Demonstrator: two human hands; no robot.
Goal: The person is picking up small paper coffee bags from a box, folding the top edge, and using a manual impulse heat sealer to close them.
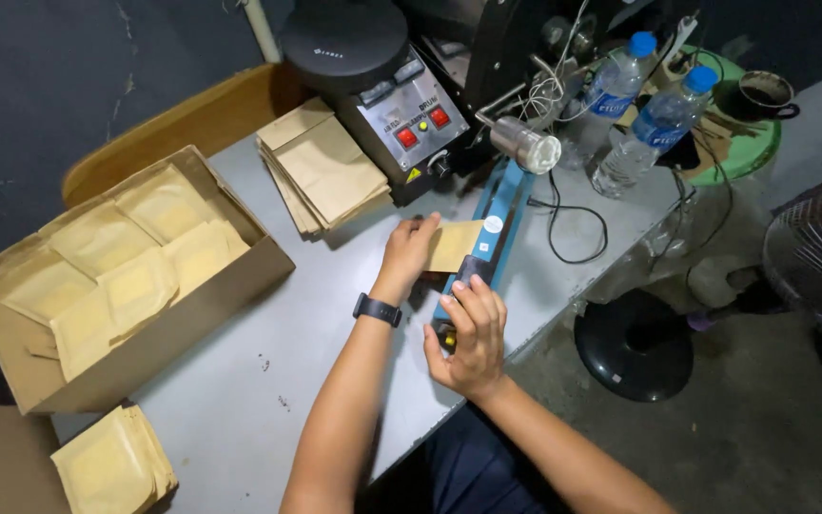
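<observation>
Pressing down on the blue heat sealer point(487, 249), the right hand point(469, 335) is curling around its black handle, while the left hand point(409, 249) is pinching a flat brown paper pouch point(456, 245), apparently slid under the bar, on the smooth grey table point(268, 352).

Left hand point(411, 246) held brown paper pouch point(456, 244) under blue heat sealer arm point(499, 221); right hand point(469, 333) pressed sealer handle down. Pouch stack point(323, 168) lay beside machine point(401, 105); filled pouches sat in cardboard box point(192, 303) on grey table point(268, 362).
</observation>
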